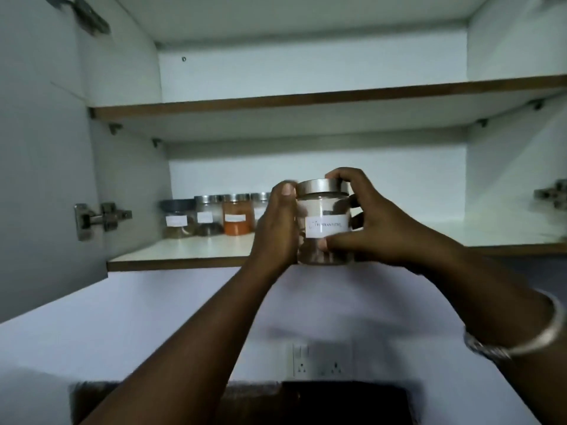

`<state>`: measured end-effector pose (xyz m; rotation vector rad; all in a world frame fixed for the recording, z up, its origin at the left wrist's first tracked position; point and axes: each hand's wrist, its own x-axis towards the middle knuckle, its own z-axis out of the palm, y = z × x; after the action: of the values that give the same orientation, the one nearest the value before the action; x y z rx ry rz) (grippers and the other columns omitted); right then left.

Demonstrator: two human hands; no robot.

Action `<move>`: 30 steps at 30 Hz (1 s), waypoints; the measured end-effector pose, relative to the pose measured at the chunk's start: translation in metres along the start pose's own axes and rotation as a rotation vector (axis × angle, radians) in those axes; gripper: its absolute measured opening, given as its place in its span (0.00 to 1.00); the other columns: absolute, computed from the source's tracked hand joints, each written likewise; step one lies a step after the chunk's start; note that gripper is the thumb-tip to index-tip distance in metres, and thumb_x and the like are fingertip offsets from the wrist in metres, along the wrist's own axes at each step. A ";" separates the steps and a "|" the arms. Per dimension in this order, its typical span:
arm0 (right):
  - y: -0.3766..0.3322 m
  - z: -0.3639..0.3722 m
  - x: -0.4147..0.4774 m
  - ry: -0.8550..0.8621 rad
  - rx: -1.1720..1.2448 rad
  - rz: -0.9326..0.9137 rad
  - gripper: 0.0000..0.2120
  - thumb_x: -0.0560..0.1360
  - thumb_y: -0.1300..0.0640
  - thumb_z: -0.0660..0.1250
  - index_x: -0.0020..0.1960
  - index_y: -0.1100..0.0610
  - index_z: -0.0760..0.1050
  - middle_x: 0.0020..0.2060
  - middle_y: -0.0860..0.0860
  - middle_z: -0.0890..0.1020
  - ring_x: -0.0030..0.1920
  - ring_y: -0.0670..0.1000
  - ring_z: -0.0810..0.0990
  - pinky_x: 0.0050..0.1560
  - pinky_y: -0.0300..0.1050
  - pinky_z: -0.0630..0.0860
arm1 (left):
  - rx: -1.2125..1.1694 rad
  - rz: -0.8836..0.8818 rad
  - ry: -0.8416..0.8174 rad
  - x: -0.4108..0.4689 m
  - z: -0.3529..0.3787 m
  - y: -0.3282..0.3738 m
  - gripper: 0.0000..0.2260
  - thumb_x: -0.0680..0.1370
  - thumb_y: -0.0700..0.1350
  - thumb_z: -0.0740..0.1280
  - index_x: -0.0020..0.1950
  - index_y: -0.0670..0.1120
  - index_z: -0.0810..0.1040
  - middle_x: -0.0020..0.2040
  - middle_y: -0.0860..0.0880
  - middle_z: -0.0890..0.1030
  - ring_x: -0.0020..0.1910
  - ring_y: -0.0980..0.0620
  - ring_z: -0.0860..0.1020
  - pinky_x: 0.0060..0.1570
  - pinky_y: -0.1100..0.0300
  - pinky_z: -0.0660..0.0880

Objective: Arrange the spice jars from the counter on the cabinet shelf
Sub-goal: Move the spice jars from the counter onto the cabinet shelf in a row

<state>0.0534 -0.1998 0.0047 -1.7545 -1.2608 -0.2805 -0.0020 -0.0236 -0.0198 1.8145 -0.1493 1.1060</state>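
Cabinet door (36, 148): standing open at the far left, its metal hinge (101, 219) showing at the level of the lower shelf.

Lower shelf (190, 251): carrying a row of jars along its back left part.

Dark-lidded jar (178, 220): sitting leftmost in the row, white label facing out, brownish contents at its bottom.

Silver-lidded jar (208, 216): standing just beside it, label facing out.

Orange spice jar (237, 217): standing next in the row, filled with orange powder.

Fourth jar (260, 199): showing only its silver lid; the rest is hiding behind the left hand.

Left hand (276, 228): wrapping around the left side of the held jar, thumb resting near the lid.

Held jar (325, 222): being gripped upright by both hands in front of the lower shelf's front edge, its silver lid on, a handwritten white label facing the camera; the writing is too blurred to read.

Right hand (365, 216): closing on the jar's right side, fingers curling over the lid and thumb pressing under the label.

Bangle (540, 335): sitting on the right wrist.

Wall socket (319, 360): showing on the wall below the cabinet.
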 end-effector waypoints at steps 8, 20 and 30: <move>0.094 0.027 0.151 -0.146 -0.186 0.119 0.38 0.68 0.62 0.80 0.67 0.46 0.60 0.54 0.54 0.76 0.44 0.51 0.79 0.34 0.42 0.80 | 1.043 0.063 0.015 0.044 -0.021 -0.097 0.18 0.79 0.54 0.55 0.34 0.49 0.75 0.32 0.53 0.70 0.37 0.48 0.76 0.32 0.59 0.63; 0.168 0.081 0.242 -0.082 -0.344 0.253 0.45 0.67 0.65 0.80 0.71 0.55 0.53 0.62 0.63 0.74 0.63 0.63 0.78 0.62 0.62 0.79 | 1.038 0.086 -0.012 0.053 -0.021 -0.112 0.19 0.78 0.56 0.54 0.47 0.50 0.82 0.42 0.51 0.80 0.42 0.50 0.79 0.40 0.58 0.73; 0.164 0.079 0.227 -0.088 -0.320 0.357 0.69 0.70 0.59 0.81 0.76 0.37 0.21 0.77 0.63 0.65 0.69 0.68 0.73 0.65 0.61 0.77 | 1.006 0.140 -0.020 0.057 -0.022 -0.113 0.16 0.77 0.55 0.54 0.41 0.50 0.79 0.35 0.53 0.75 0.36 0.50 0.76 0.31 0.62 0.62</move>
<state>0.2677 -0.0032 0.0177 -2.2491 -0.9755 -0.2072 0.0777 0.0723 -0.0513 2.7220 0.3405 1.3903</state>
